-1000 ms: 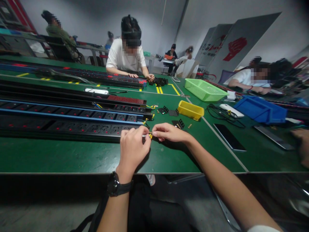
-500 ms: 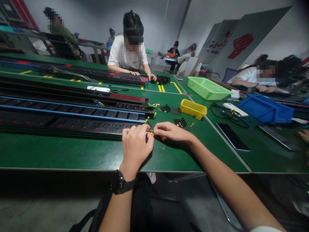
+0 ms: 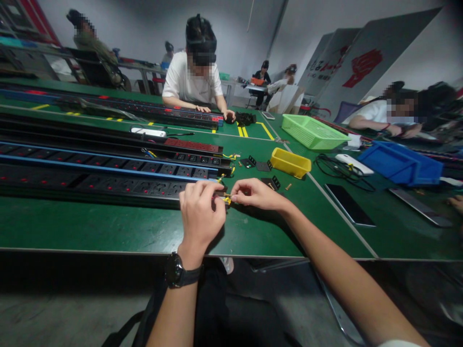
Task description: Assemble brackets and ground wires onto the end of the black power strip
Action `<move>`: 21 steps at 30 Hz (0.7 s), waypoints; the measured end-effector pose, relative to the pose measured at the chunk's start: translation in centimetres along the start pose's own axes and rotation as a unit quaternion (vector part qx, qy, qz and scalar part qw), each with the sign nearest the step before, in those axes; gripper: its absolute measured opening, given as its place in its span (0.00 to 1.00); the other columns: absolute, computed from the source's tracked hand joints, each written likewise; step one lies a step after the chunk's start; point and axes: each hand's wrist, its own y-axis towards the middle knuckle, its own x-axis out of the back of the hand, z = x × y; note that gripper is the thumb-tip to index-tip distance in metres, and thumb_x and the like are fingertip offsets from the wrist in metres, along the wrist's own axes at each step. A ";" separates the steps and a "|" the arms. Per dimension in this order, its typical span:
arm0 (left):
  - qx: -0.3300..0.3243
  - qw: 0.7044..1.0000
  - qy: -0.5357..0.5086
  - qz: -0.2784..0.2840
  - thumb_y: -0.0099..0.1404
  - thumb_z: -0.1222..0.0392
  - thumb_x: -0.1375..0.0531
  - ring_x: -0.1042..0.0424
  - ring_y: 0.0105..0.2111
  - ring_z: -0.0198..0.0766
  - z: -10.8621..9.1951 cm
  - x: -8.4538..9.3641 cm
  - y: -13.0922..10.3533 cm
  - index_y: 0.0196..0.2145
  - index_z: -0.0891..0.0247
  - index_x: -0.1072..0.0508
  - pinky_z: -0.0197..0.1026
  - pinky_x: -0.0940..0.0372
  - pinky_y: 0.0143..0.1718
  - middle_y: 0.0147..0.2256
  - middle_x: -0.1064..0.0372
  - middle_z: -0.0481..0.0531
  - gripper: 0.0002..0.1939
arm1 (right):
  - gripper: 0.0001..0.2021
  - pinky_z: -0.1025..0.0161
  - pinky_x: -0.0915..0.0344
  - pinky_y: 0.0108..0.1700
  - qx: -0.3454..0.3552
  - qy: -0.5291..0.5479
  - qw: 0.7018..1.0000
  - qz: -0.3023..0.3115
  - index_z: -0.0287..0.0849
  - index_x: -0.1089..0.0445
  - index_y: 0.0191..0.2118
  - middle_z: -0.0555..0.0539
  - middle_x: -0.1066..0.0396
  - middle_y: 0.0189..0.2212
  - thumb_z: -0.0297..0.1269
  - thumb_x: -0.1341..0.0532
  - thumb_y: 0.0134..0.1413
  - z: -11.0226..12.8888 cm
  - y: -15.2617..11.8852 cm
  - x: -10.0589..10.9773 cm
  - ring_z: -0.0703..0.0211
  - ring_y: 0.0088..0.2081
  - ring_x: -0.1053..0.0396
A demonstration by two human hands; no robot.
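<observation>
A long black power strip with a row of sockets and red lights lies nearest me on the green table. Over its right end curls my left hand, gripping the edge, a black watch on the wrist. A short yellow wire sticks out of that end. My right hand pinches at the wire's tip between thumb and fingertips; the exact contact is too small to make out. Behind lies a blue-edged power strip. Small black brackets and a brass-coloured screw rest beyond my right hand.
A yellow bin, a green basket and a blue bin stand to the right. Two dark flat devices and a white adapter with black cable lie there too. Across the table a person handles another strip.
My left hand has shifted slightly left along the strip, its thumb now drawn back from the wire, so more yellow wire shows. My right hand stays at the wire's tip.
</observation>
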 end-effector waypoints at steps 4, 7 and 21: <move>0.016 0.999 0.021 -0.017 0.66 0.67 0.41 0.33 0.54 0.53 0.1 0.0 -0.1 0.39 0.54 0.21 0.56 0.40 0.54 0.52 0.25 0.53 0.11 | 0.15 0.68 0.45 0.28 0.007 0.009 1.000 -0.028 0.39 0.28 0.37 0.55 0.37 0.22 0.48 0.32 0.56 -0.2 0.0 -0.1 0.65 0.25 0.41; 0.018 0.999 0.041 -0.004 0.66 0.63 0.39 0.36 0.58 0.55 0.1 -0.2 -0.2 0.35 0.55 0.20 0.59 0.41 0.57 0.56 0.27 0.53 0.08 | 0.15 0.67 0.43 0.29 0.002 0.020 1.000 -0.019 0.39 0.28 0.39 0.54 0.35 0.24 0.47 0.32 0.56 -0.2 0.0 -0.1 0.65 0.25 0.40; -0.013 0.998 0.047 0.043 0.67 0.61 0.40 0.36 0.61 0.53 0.3 -0.3 -0.2 0.36 0.53 0.17 0.61 0.44 0.60 0.57 0.26 0.50 0.10 | 0.15 0.68 0.41 0.27 -0.035 0.015 0.999 0.011 0.38 0.26 0.34 0.52 0.31 0.23 0.47 0.36 0.58 -0.1 -0.1 -0.2 0.65 0.25 0.37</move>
